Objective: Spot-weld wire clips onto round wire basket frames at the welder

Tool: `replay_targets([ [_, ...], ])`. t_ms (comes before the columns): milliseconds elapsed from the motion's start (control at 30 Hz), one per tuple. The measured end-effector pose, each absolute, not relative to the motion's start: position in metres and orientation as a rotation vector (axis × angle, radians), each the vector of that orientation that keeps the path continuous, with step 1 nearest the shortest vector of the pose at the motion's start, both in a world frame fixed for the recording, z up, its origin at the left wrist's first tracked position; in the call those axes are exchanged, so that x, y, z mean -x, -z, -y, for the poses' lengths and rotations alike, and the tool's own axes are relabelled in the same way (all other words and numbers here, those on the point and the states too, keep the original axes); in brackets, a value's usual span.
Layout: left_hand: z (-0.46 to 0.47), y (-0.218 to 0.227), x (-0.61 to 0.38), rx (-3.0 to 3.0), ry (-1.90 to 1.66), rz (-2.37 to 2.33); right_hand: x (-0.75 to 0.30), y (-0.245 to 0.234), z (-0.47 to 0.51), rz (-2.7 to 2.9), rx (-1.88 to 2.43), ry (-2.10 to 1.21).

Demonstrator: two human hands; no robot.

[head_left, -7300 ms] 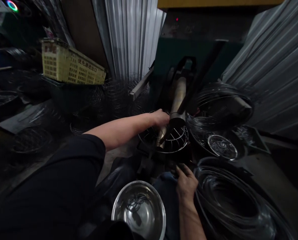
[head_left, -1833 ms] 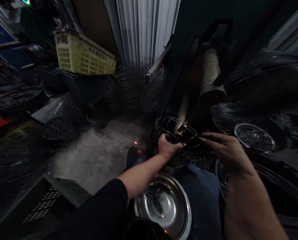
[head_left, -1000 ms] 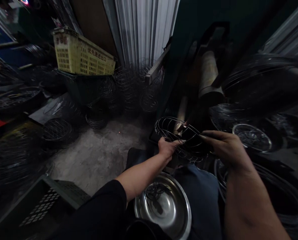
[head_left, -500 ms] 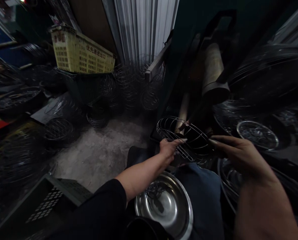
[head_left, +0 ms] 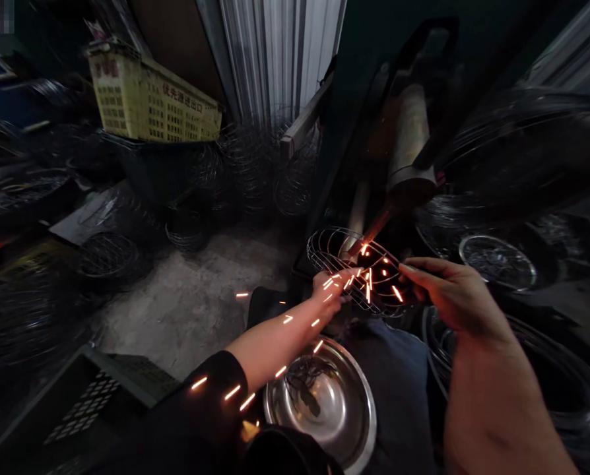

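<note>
A round wire cage (head_left: pixel 347 254) of thin metal rods lies tilted under the tip of a welding machine's electrode (head_left: pixel 408 158). My left hand (head_left: pixel 330 289) grips the cage's near left rim, fingers closed on the wire. My right hand (head_left: pixel 448 293) pinches the cage's right rim between thumb and fingers. Orange sparks (head_left: pixel 369 274) burst from the point where the electrode tip meets the wire and fly toward my left arm and lap.
A steel bowl (head_left: pixel 325 399) with small wire pieces rests in my lap. Coils of wire rings (head_left: pixel 503 264) lie at the right. Stacks of wire cages (head_left: pixel 255 178) and a yellow crate (head_left: pixel 149 99) stand at the back left. Bare concrete floor (head_left: pixel 196 303) lies left.
Sparks now fly from the electrode tip on the cage, none half a second ago. Both hands keep their hold on the cage, which has shifted only slightly.
</note>
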State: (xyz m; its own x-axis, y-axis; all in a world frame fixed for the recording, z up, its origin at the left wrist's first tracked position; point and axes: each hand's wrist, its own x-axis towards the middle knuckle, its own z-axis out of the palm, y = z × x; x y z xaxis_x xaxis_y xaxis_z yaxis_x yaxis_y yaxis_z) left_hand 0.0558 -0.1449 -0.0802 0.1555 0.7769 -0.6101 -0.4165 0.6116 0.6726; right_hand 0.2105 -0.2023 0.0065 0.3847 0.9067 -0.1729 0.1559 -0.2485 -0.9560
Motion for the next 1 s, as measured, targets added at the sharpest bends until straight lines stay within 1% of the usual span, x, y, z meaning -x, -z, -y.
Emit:
replay_targets([
  [100, 0.145, 0.078, -0.054, -0.352, -0.823, -1.159, -0.214, -0.012, 0.210, 0.928, 1.723, -1.013],
  [233, 0.146, 0.080, -0.050, -0.276, -0.748, -1.088, -0.207, -0.016, 0.210, 0.870, 1.727, -0.964],
  [367, 0.145, 0.079, -0.047, -0.216, -0.779, -1.038, -0.193, -0.020, 0.194, 0.903, 1.671, -0.917],
  [600, 0.139, 0.082, -0.044, -0.180, -0.786, -1.026, -0.189, -0.021, 0.168, 0.959, 1.736, -0.893],
  [767, 0.137, 0.090, -0.045, -0.209, -0.808, -1.025, -0.198, -0.006, 0.177, 0.968, 1.735, -0.837],
  [1000, 0.138, 0.086, -0.044, -0.305, -1.029, -1.001, -0.212, 0.023, 0.199, 0.815, 1.685, -0.821],
])
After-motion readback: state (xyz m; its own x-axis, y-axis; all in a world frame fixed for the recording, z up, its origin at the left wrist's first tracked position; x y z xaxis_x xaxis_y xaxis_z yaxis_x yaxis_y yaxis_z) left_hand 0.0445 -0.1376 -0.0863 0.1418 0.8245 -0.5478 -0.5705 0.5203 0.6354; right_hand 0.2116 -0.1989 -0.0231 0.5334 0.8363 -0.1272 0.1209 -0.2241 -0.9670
